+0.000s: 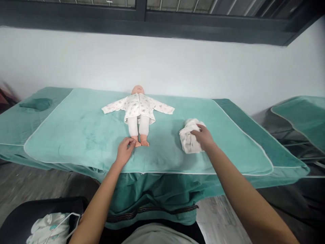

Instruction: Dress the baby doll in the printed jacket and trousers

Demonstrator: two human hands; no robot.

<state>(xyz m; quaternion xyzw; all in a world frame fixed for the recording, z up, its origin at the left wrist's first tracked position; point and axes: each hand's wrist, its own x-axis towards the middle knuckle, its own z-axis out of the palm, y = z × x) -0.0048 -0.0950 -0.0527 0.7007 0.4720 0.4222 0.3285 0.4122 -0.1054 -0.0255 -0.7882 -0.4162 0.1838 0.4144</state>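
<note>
A baby doll [139, 105] lies on its back on the green bed, arms spread wide, in a white printed jacket and white leggings. Its feet are bare and point towards me. My left hand [125, 149] is closed at the doll's foot on the left, thumb and fingers touching it. To the right of the doll sits a crumpled bundle of white printed cloth [189, 139], perhaps clothing. My right hand [203, 135] grips the top right of this bundle, its fingertips pressed into the folds.
The bed's green cover [228, 149] has white piping and a face hole [37, 104] at the left. A white wall stands behind. Front left, a black chair [48, 203] holds a white printed cloth [49, 228] and a cord. Another green-covered bed [304, 115] stands at right.
</note>
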